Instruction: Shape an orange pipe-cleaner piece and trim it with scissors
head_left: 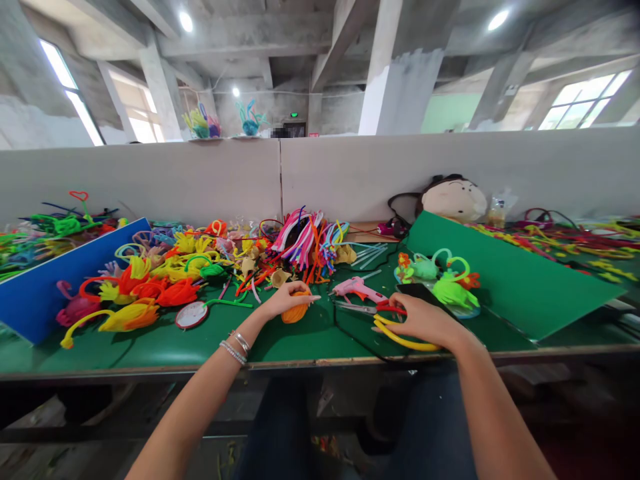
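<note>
My left hand (287,299) is closed on an orange fuzzy piece (295,312) at the table's middle, thumb stretched to the right. Toward the right, my right hand (417,319) has its fingers at the red handles of a pair of scissors (357,307) and on a yellow fuzzy strip (407,342). The scissors' blades point left, toward my left hand. Just behind them lies a pink glue gun (361,289). Whether my right fingers grip the scissors, the strip or both is hard to make out.
Colourful swan-like pieces (130,317) and a round white disc (191,315) lie left. Bundled fuzzy sticks (303,240) stand behind. A green swan on a base (455,290) is at the right. Blue (75,280) and green (510,273) boards flank the green table (280,350).
</note>
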Available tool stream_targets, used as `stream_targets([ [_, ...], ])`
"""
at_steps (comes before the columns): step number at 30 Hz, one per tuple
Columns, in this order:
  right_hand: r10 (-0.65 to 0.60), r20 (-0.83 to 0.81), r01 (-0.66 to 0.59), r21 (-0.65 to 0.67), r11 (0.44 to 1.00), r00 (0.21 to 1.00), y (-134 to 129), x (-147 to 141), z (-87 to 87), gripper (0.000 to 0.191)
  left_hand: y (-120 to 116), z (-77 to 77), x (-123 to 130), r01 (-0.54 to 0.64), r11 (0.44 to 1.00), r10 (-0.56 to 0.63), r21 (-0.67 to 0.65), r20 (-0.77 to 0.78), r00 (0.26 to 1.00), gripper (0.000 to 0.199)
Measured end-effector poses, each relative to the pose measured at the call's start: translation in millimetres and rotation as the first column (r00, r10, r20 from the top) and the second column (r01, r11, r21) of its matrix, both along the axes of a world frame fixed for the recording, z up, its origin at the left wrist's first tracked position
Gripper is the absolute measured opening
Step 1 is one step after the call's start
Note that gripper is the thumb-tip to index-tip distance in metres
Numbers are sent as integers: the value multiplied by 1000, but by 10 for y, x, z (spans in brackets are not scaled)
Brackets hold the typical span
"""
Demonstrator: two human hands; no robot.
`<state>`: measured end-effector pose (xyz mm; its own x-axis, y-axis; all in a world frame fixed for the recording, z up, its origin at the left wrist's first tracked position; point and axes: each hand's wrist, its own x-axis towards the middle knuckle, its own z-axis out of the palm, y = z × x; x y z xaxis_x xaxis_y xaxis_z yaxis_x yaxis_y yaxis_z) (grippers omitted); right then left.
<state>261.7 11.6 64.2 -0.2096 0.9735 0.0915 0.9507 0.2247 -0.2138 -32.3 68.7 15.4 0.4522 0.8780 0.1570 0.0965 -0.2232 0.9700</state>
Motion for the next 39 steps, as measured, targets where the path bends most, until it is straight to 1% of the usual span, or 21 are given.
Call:
stream_targets([
  [3,-14,60,15,-10,1000,998,27,-36,-19,38,-5,-3,7,-5,1000,5,-8,1,1000,33],
  [5,-14,80,13,8,1000,997,42,-68,-41,38,-6,-4,9,2,1000,-1,-17,11,1000,34],
  [10,6,87,-10,54,998,996,64,-146,-88,35,0,-9,13,11,1000,-10,-16,22,1000,33],
  [18,-6,103,1,50,999,995,86,-258,-80,36,24,-39,7,15,1000,-15,0,21,1000,32],
  [23,31,84,-34,35,999,996,93,-260,-115,37,19,-36,15,12,1000,-12,10,19,1000,32],
  [26,58,71,-61,42,997,996,99,-254,-134,40,9,-26,20,9,1000,-9,-10,20,1000,33],
  [30,62,52,-65,41,997,997,98,-260,-121,46,4,-21,17,16,999,-15,-36,31,999,34],
  [35,56,69,-57,13,998,996,74,-273,-77,41,2,-20,17,5,1000,-5,-24,14,1000,34],
  [39,61,76,-62,13,998,995,70,-259,-89,43,-5,-11,17,14,1000,-13,-24,17,1000,34],
])
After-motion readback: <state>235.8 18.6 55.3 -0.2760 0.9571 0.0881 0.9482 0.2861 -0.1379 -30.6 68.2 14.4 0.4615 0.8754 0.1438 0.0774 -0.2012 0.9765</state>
